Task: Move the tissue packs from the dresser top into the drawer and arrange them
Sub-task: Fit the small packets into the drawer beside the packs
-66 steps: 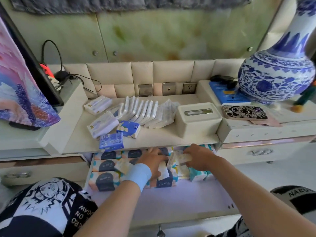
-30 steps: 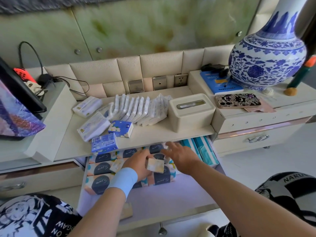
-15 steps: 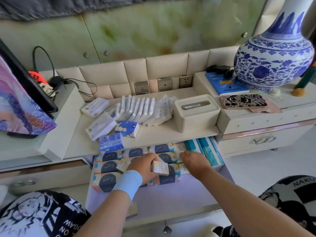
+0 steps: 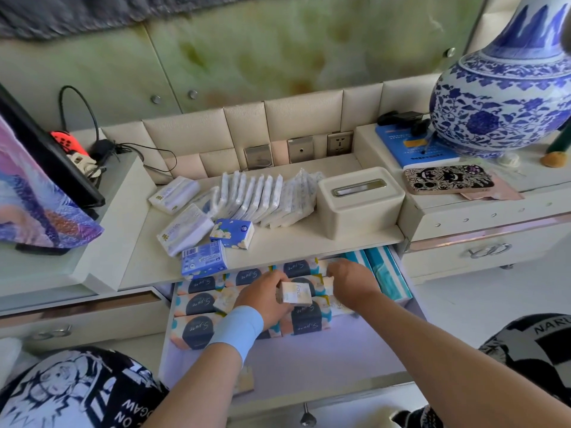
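**Open white drawer** (image 4: 309, 362): the bare lavender floor lies nearest the viewer, and rows of orange-and-white tissue packs with dark round labels (image 4: 197, 332) fill the rear half.

**Left hand** (image 4: 262, 298): it hovers over these rows above a light-blue wristband (image 4: 236, 327). Thumb and fingers are clamped on 1 small cream tissue pack (image 4: 295, 293), held at the hand's 3 o'clock.

**Right hand** (image 4: 352, 284): it sits just beside that pack, at 3 o'clock of it. Its fingers bend down onto the packs at the drawer's rear; whether they grip 1 cannot be told.

**Drawer wall:** long teal tissue packs (image 4: 386, 273) lie along it, at 3 o'clock of the right hand.

**Cream dresser top** (image 4: 309, 239), at 12 o'clock of the hands:
- 2 small blue tissue packs (image 4: 204, 259)
- 2 larger white tissue packs (image 4: 185, 230)
- a leaning row of thin white tissue packs (image 4: 265, 199)
- a cream lidded tissue box (image 4: 360, 200)

**Farther, at 1 o'clock:** a phone in a black-and-white patterned case (image 4: 448, 179) and a blue-and-white porcelain vase (image 4: 506, 103).
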